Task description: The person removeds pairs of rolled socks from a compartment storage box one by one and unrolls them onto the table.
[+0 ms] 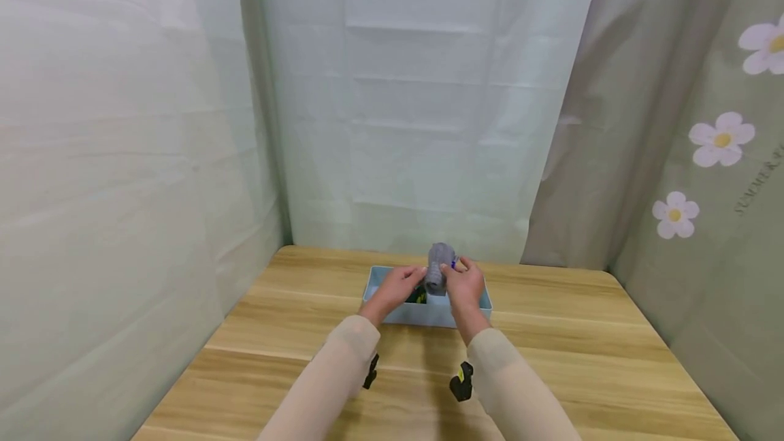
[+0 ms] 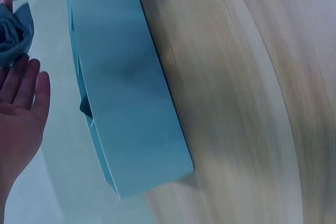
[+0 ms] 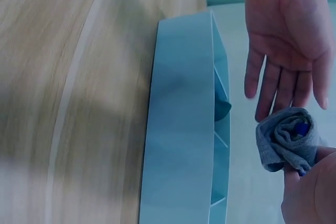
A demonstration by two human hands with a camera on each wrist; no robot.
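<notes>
A rolled grey cloth (image 1: pixel 437 269) with a bit of blue at its side is held up over the light blue box (image 1: pixel 422 316). My right hand (image 1: pixel 465 286) pinches the roll between thumb and fingers; the right wrist view shows its spiral end and a blue spot inside. Beside it my left hand (image 1: pixel 398 287) has its fingers extended, palm toward the roll, fingertips at or just touching the cloth (image 3: pixel 286 137). Inside the box lies a dark item with yellow marks (image 1: pixel 419 295), partly hidden by my left hand.
The box stands on a wood-grain table (image 1: pixel 563 332) near its back edge, with thin dividers (image 3: pixel 219 201) inside. Pale curtains (image 1: pixel 416 121) enclose the table at the back and sides. Black straps (image 1: pixel 462 382) sit at both wrists.
</notes>
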